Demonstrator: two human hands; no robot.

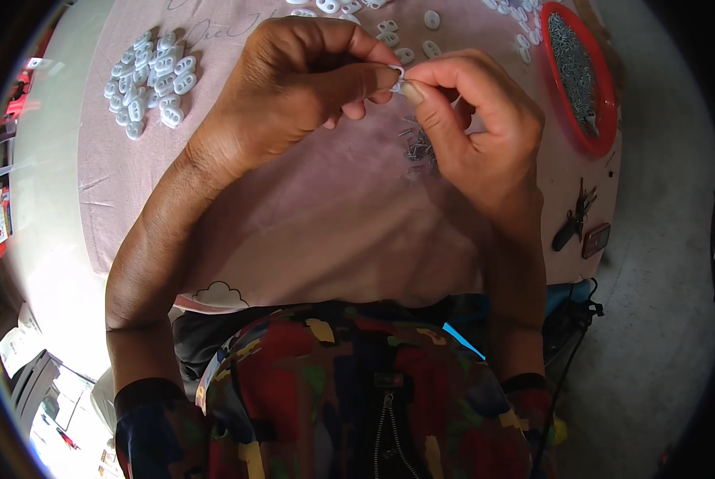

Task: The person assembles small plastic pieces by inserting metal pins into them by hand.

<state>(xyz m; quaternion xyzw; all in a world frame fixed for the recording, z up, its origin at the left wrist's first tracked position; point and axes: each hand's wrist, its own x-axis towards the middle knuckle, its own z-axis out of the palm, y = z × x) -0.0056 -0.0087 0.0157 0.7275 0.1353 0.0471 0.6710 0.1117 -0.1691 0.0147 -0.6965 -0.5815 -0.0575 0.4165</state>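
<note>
A small white plastic piece [398, 77] is pinched between the thumb and index finger of my left hand [289, 88], above the far part of the table. Its shape is mostly covered by the fingers. My right hand [485, 112] meets it from the right, thumb and index finger closed together against the piece's edge. Whatever small thing those fingertips may hold is hidden. Under the right hand lies a loose heap of small metal screws [420, 152] on the pink cloth [333, 231].
Finished-looking white oval pieces with two holes [146, 80] lie heaped at the left. More white pieces [431, 20] are scattered along the far edge. At the right stand a red bowl [605, 132] of small metal parts, keys [585, 199] and a small dark rectangular object [595, 239].
</note>
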